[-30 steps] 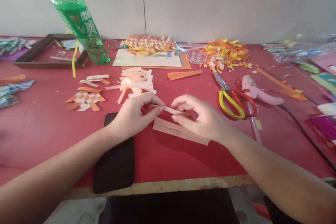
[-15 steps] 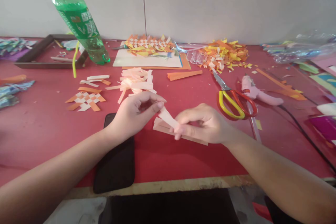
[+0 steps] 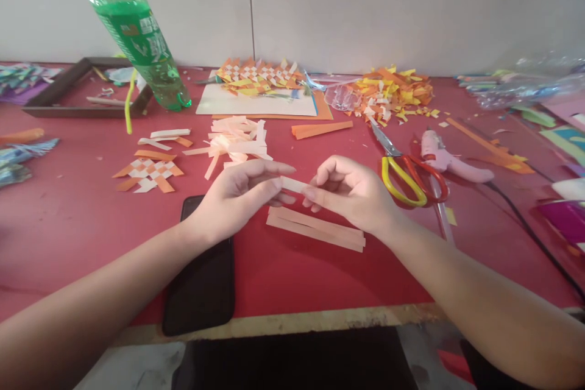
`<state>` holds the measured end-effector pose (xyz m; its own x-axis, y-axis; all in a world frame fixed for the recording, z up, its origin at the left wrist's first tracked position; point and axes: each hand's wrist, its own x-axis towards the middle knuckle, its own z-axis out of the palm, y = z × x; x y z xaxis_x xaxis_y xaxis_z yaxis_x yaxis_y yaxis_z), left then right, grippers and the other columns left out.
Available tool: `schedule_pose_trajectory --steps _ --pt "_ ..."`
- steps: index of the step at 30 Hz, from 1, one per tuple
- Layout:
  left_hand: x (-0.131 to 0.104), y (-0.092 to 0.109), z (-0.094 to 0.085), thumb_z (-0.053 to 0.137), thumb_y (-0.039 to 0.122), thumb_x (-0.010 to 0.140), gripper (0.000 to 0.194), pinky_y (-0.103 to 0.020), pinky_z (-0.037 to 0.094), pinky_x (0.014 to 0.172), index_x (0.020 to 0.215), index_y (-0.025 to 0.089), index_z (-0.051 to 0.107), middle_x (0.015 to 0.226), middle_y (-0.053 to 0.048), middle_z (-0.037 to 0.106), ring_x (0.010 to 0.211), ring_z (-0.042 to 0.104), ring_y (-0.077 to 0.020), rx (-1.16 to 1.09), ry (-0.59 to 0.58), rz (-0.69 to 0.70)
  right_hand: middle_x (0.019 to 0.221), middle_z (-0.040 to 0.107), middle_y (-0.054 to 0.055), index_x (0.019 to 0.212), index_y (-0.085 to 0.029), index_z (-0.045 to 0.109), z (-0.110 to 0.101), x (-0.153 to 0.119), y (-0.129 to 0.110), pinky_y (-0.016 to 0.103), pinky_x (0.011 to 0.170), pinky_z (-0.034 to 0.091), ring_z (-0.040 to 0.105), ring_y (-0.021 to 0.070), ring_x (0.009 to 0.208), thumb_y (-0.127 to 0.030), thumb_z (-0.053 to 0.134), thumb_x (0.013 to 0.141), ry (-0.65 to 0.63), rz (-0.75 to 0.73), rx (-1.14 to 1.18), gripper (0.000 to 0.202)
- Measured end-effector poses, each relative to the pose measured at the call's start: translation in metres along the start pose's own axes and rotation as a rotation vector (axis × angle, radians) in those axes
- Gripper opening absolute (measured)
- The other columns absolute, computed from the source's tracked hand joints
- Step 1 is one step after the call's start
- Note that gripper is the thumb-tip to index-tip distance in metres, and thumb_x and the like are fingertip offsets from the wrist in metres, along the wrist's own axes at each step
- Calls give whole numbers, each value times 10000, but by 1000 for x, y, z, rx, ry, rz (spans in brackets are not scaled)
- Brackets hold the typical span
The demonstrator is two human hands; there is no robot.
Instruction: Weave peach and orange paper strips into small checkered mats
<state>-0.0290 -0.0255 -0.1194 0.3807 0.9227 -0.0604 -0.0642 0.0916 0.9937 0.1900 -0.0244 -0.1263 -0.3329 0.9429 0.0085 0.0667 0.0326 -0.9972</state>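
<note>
Between my hands is a pale peach paper strip (image 3: 294,184), held above the red table. My left hand (image 3: 244,195) pinches its left end between thumb and fingers. At the other end, the thumb and fingers of my right hand (image 3: 350,192) grip it. Just below lie several longer peach paper strips (image 3: 315,229), flat and side by side. Behind my left hand sits a heap of folded pale strips (image 3: 237,140). A woven orange and white paper piece (image 3: 150,172) lies to the left of it.
A black phone (image 3: 201,280) lies under my left wrist. Scissors (image 3: 406,177) and a pink glue gun (image 3: 450,158) with a cord are on the right. Farther back are a green bottle (image 3: 141,42), a dark frame (image 3: 73,112) and a pile of orange and yellow paper pieces (image 3: 397,91).
My right hand has risen and shifted slightly right, uncovering the strips on the table. The held strip now lies closer to level, with more of my right fingers showing.
</note>
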Motion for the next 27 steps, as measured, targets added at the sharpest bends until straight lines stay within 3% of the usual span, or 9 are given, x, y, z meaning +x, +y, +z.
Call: schedule_pose_trajectory --steps 4,9,18,27 --pt "0 -4 1 844 246 758 389 -194 601 710 1119 223 701 908 -28 804 853 772 -180 126 39 39 718 654 -27 790 -203 526 0 0 1 268 624 584 713 139 643 -337 840 759 7 -32 -8 343" --pt "-1 -3 2 792 309 818 234 -203 612 778 1019 200 741 909 -25 807 846 775 -165 123 73 51 746 642 -17 808 -197 536 2 -1 1 232 609 564 702 123 663 -287 791 807 8 -65 -53 271" --pt "1 2 1 805 313 806 186 -161 611 757 917 174 753 867 -3 793 784 764 -120 61 156 43 790 673 0 869 -189 597 -4 2 4 256 688 602 717 126 683 -247 739 861 77 -166 -11 154" --pt "5 0 0 799 314 813 180 -189 615 794 896 166 737 826 7 765 779 760 -120 -10 174 24 754 681 -27 818 -206 586 -5 6 7 248 677 597 731 125 679 -241 780 827 205 -189 -9 197"
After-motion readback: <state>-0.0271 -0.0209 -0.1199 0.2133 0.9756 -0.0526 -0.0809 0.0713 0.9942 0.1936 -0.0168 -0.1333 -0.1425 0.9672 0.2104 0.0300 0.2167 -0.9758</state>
